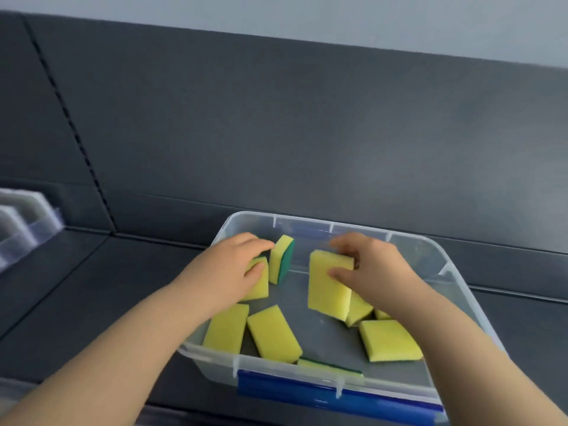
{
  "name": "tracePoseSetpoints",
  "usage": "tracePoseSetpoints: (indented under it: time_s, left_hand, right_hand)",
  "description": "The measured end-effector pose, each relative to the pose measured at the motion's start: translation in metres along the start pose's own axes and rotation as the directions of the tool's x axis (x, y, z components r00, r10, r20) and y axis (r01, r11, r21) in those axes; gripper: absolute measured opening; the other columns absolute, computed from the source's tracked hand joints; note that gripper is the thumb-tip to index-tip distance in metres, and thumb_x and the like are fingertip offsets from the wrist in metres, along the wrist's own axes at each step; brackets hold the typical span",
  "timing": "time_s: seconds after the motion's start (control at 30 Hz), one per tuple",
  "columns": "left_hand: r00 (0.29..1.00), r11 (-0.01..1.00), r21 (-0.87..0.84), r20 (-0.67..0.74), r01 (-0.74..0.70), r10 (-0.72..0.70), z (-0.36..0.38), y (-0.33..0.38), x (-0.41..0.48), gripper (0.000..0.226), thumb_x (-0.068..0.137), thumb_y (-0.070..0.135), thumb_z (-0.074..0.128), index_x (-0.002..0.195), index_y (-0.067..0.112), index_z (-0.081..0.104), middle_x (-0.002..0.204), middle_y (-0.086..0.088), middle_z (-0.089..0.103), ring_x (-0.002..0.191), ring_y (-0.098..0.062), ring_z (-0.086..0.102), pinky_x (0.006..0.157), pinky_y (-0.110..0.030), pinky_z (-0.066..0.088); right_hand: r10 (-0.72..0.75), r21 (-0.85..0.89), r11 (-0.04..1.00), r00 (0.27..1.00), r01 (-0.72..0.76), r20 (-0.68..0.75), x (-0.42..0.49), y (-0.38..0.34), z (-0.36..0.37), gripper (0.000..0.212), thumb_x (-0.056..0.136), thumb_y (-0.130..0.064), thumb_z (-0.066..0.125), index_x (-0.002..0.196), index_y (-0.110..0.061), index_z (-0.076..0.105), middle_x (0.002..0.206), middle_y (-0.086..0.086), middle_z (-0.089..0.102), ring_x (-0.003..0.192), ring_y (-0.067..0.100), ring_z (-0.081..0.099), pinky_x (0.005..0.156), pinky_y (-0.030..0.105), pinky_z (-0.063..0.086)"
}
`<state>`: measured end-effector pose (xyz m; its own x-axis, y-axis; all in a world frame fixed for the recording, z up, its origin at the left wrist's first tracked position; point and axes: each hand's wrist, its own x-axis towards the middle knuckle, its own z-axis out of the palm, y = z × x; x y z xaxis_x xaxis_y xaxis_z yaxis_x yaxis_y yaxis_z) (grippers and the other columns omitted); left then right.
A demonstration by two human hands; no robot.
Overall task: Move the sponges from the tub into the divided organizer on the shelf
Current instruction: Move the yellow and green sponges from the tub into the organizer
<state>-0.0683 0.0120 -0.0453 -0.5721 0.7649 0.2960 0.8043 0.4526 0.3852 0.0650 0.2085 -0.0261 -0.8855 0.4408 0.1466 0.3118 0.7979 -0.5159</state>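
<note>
A clear plastic tub (455, 272) with blue latches stands on the dark shelf and holds several yellow sponges with green scrub sides. My left hand (230, 265) grips one yellow sponge (257, 285) at the tub's back left. Beside it another sponge (281, 259) stands on edge. My right hand (368, 269) pinches a larger-looking yellow sponge (329, 287), tilted up above the tub floor. More sponges (273, 333) lie flat near the front wall. The clear divided organizer (21, 222) shows at the far left edge, partly cut off.
The dark grey shelf surface (92, 287) runs between the tub and the organizer. A dark back panel (276, 133) rises behind both. A perforated upright strip (70, 124) runs down the panel at the left.
</note>
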Motion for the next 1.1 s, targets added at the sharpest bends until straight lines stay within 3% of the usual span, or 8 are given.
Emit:
tracePoseSetpoints:
  time_s: [0.07, 0.2, 0.33, 0.43, 0.63, 0.8, 0.9, 1.1]
  left_hand:
    - [0.985, 0.978, 0.208, 0.170, -0.032, -0.003, 0.013, 0.001, 0.033, 0.046, 0.091, 0.010, 0.043, 0.133, 0.029, 0.045, 0.128, 0.008, 0.048, 0.116, -0.016, 0.046, 0.088, -0.031, 0.041]
    - [0.886, 0.779, 0.567, 0.463, -0.268, -0.032, 0.038, 0.008, 0.085, 0.052, 0.087, 0.000, 0.038, 0.133, 0.024, 0.041, 0.123, -0.006, 0.044, 0.114, -0.027, 0.044, 0.073, -0.033, 0.036]
    - [0.734, 0.659, 0.667, 0.631, -0.348, -0.251, 0.060, 0.023, 0.115, 0.049, 0.095, 0.010, 0.037, 0.140, 0.030, 0.034, 0.134, -0.012, 0.035, 0.124, -0.035, 0.039, 0.090, -0.041, 0.039]
    - [0.715, 0.610, 0.665, 0.664, -0.432, -0.218, 0.068, 0.030, 0.120, 0.053, 0.092, 0.005, 0.041, 0.139, 0.030, 0.036, 0.132, -0.013, 0.031, 0.120, -0.037, 0.043, 0.087, -0.044, 0.042]
    - [0.848, 0.576, 0.669, 0.523, -0.470, 0.086, 0.047, 0.036, 0.107, 0.042, 0.088, 0.010, 0.047, 0.126, 0.029, 0.044, 0.106, -0.006, 0.044, 0.095, -0.028, 0.054, 0.063, -0.034, 0.037]
    - [0.869, 0.724, 0.519, 0.082, -0.454, 0.487, 0.004, 0.055, 0.071, 0.037, 0.054, 0.013, 0.082, 0.089, 0.017, 0.070, 0.085, -0.009, 0.051, 0.071, -0.029, 0.053, 0.056, -0.033, 0.039]
    - [0.895, 0.839, 0.351, -0.006, -0.416, 0.447, -0.014, 0.060, 0.043, 0.041, 0.050, 0.017, 0.083, 0.088, 0.018, 0.067, 0.100, -0.003, 0.056, 0.087, -0.027, 0.054, 0.072, -0.040, 0.045]
    - [0.964, 0.962, 0.084, -0.033, -0.260, 0.264, -0.032, 0.047, -0.010, 0.037, 0.069, 0.048, 0.069, 0.101, 0.033, 0.058, 0.101, 0.019, 0.055, 0.094, -0.003, 0.052, 0.077, -0.023, 0.042]
  right_hand:
    - [-0.010, 0.120, 0.992, 0.987, 0.029, -0.159, -0.022, 0.009, -0.011, 0.040, 0.074, -0.020, 0.074, 0.106, -0.037, 0.059, 0.096, -0.016, 0.058, 0.089, 0.001, 0.058, 0.076, 0.008, 0.038]
    - [0.063, 0.222, 0.975, 0.952, 0.005, -0.299, -0.057, 0.033, -0.020, 0.045, 0.074, -0.019, 0.074, 0.092, -0.052, 0.049, 0.097, -0.022, 0.057, 0.087, -0.009, 0.053, 0.066, 0.004, 0.039]
    - [0.167, 0.310, 0.949, 0.926, -0.058, -0.338, -0.074, 0.051, -0.017, 0.046, 0.075, -0.016, 0.074, 0.097, -0.048, 0.051, 0.100, -0.016, 0.059, 0.092, -0.001, 0.055, 0.076, 0.018, 0.045]
    - [0.203, 0.345, 0.936, 0.903, -0.066, -0.379, -0.078, 0.057, -0.020, 0.041, 0.077, -0.018, 0.073, 0.099, -0.046, 0.052, 0.098, -0.021, 0.058, 0.093, -0.002, 0.055, 0.073, 0.014, 0.042]
    - [0.261, 0.428, 0.902, 0.867, -0.062, -0.425, -0.071, 0.062, -0.025, 0.042, 0.080, -0.021, 0.070, 0.113, -0.038, 0.051, 0.097, -0.030, 0.050, 0.090, -0.009, 0.052, 0.066, 0.002, 0.037]
    - [0.325, 0.485, 0.870, 0.837, -0.084, -0.439, -0.061, 0.063, -0.022, 0.049, 0.081, -0.023, 0.068, 0.126, -0.028, 0.051, 0.104, -0.022, 0.052, 0.096, -0.001, 0.051, 0.067, -0.001, 0.037]
    - [0.340, 0.528, 0.847, 0.833, -0.069, -0.437, -0.056, 0.061, -0.019, 0.047, 0.079, -0.027, 0.069, 0.124, -0.030, 0.053, 0.108, -0.015, 0.057, 0.095, -0.005, 0.052, 0.068, -0.003, 0.038]
    - [0.366, 0.656, 0.754, 0.859, -0.048, -0.359, -0.059, 0.037, -0.008, 0.042, 0.074, -0.030, 0.068, 0.114, -0.033, 0.056, 0.104, -0.007, 0.061, 0.097, 0.010, 0.059, 0.079, 0.030, 0.050]
